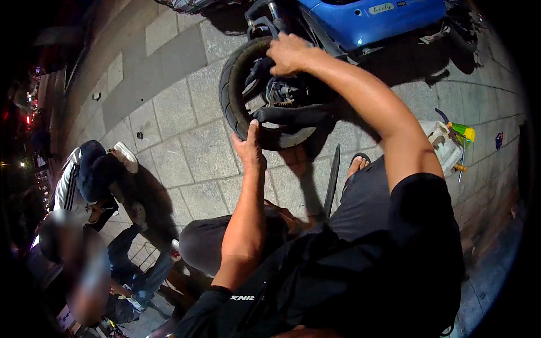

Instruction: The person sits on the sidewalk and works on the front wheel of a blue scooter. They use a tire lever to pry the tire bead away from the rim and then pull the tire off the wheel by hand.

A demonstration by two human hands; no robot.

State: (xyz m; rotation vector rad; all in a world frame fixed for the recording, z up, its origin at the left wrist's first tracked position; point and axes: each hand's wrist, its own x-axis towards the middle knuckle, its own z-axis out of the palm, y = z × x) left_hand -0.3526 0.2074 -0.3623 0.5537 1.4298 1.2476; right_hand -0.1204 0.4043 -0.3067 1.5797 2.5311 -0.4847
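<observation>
A black scooter tyre (230,96) stands tilted in front of me, beside the rear end of a blue scooter (372,25). My left hand (249,149) grips its lower left edge, thumb on the sidewall and fingers wrapped round the outside. At the upper right of the tyre, my right hand (290,54) is closed over the edge, its fingertips partly hidden. Through the tyre's opening I see a dark, greasy hub assembly (287,91). Whether the tyre sits on a rim cannot be made out.
Tools lie on a whitish cloth or bag (445,146) at the right, with a yellow-green item (464,133) beside them. A long dark strip (332,183) runs near my sandalled foot (357,163). People (96,174) sit close by on the left. Paving slabs (200,149) cover the ground.
</observation>
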